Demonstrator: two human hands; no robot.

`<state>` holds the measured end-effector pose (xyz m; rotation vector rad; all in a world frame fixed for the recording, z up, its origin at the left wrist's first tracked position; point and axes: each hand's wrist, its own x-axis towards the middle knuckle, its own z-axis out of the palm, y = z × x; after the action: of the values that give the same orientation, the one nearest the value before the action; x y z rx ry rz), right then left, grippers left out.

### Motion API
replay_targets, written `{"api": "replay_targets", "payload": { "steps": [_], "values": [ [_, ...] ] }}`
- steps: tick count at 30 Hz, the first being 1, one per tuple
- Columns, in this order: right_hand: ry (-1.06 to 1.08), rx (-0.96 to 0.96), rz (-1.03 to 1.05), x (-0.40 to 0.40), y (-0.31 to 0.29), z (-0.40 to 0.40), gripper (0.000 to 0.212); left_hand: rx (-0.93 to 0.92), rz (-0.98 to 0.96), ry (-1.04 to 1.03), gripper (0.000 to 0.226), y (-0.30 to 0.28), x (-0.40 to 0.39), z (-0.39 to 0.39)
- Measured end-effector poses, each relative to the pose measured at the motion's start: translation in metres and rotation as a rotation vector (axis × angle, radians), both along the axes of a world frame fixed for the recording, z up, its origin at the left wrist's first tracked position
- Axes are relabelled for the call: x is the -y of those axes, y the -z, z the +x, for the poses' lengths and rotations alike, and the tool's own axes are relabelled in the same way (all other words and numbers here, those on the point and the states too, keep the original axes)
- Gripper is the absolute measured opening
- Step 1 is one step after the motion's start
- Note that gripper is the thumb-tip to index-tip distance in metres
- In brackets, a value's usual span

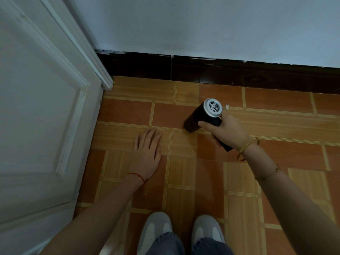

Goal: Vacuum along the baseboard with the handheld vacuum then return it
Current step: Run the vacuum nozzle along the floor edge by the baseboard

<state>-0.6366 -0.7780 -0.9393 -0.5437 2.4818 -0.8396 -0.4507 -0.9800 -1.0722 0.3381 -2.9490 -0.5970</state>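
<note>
The floor (184,173) is laid in orange-brown and wood-grain tiles with pale striped borders. Along its far edge runs a dark, glossy baseboard (202,70), chipped with flecks of white along its top, and above it rises a plain pale wall (202,24). On the left stands a white panelled door (40,107) with its moulded frame meeting the baseboard at the corner. At the bottom of the view are two light grey shoes (182,230) and the hems of blue jeans (184,245).

No brand, label or writing can be read on anything here.

The right hand (226,131) grips the handle of a black handheld vacuum (204,115), its fingers (206,125) curled round the handle just under the barrel, the thumb on the far side. The barrel's silver vented end cap faces up toward the camera, and its dark front end points down and left onto the floor, short of the baseboard. A small white scrap (226,107) lies on the floor just beyond these fingers, beside the end cap. Yellow bracelets (246,146) sit on that wrist.

The left hand (148,153) lies flat on the floor, palm down, its fingers (149,137) straight and close together, holding nothing. It is well to the left of the vacuum and near the door. A thin red string (137,176) circles that wrist.
</note>
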Motion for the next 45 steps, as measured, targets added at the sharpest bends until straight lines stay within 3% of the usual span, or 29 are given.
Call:
{"api": "replay_targets", "payload": {
  "steps": [8,11,13,16,21,25,30,35,39,43,45],
  "values": [
    [-0.028,-0.026,0.026,0.003,0.01,0.006,0.041,0.014,0.001,-0.008,0.051,-0.002,-0.001,0.0],
    [0.034,-0.123,0.006,0.008,0.015,0.007,0.058,0.028,-0.015,-0.003,0.051,-0.005,-0.001,-0.001],
    [0.005,-0.083,-0.013,0.012,0.013,0.004,0.059,0.032,-0.026,-0.015,0.051,-0.007,-0.001,0.0],
    [-0.089,-0.006,-0.028,0.022,0.014,0.004,0.057,0.034,-0.026,-0.11,0.05,-0.008,0.006,0.005],
    [-0.01,-0.082,-0.112,0.05,0.021,0.005,0.069,0.059,-0.061,-0.3,0.051,-0.01,0.034,0.02],
    [-0.177,0.01,-0.132,0.084,0.023,0.006,0.065,0.099,-0.082,-0.414,0.054,-0.009,0.052,0.029],
    [-0.062,-0.077,-0.208,0.124,0.031,0.001,0.072,0.128,-0.086,-0.437,0.054,-0.007,0.056,0.032],
    [-0.226,0.039,-0.238,0.161,0.034,-0.004,0.072,0.132,-0.081,-0.454,0.055,-0.004,0.058,0.032],
    [-0.162,-0.003,-0.307,0.197,0.036,-0.01,0.071,0.122,-0.105,-0.446,0.054,-0.003,0.057,0.032],
    [-0.251,0.216,-0.271,0.23,0.037,-0.016,0.068,0.13,-0.125,-0.434,0.054,-0.004,0.057,0.031],
    [-0.275,0.2,-0.275,0.244,0.04,-0.016,0.066,0.136,-0.128,-0.428,0.054,-0.005,0.057,0.031]
  ]
}}
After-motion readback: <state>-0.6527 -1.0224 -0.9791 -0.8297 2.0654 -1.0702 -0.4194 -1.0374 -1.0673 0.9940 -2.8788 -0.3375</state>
